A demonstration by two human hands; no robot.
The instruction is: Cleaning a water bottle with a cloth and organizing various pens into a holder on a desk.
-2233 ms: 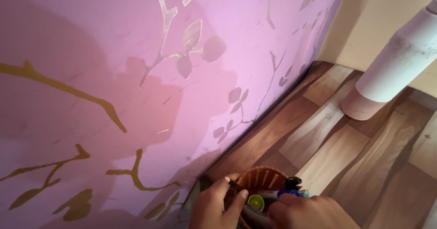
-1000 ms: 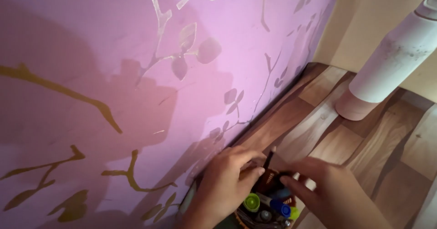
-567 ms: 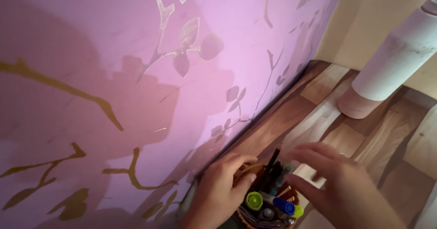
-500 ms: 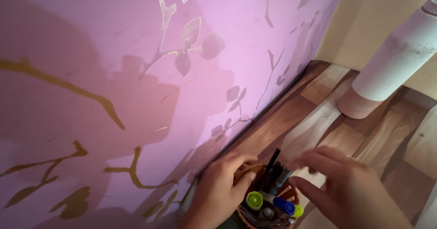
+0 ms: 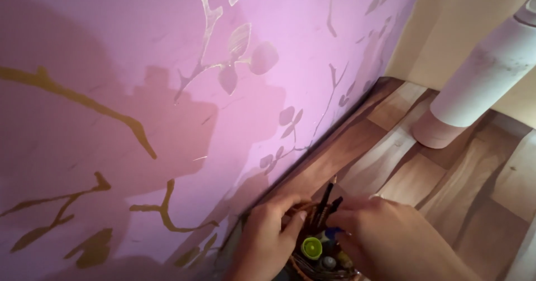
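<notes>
The pink wall (image 5: 167, 91) with its branch pattern filled most of my view, rising just behind the woven pen holder (image 5: 304, 264) at the bottom edge; a white cylinder (image 5: 480, 80) stood well apart from the holder on the wood-patterned surface (image 5: 391, 164). My left hand (image 5: 267, 242) curled around the holder's rim, steadying it. My right hand (image 5: 385, 239) reached over it, fingers closing toward the dark pencils (image 5: 326, 203) standing above a green cap (image 5: 311, 248); whether they actually gripped, I couldn't tell. I judged I was sorting the pens, and next needed a firm pinch.

Pink wall with gold and silver branch pattern (image 5: 167, 91); wood-plank patterned surface (image 5: 446, 191); cream wall (image 5: 463, 18) behind.
</notes>
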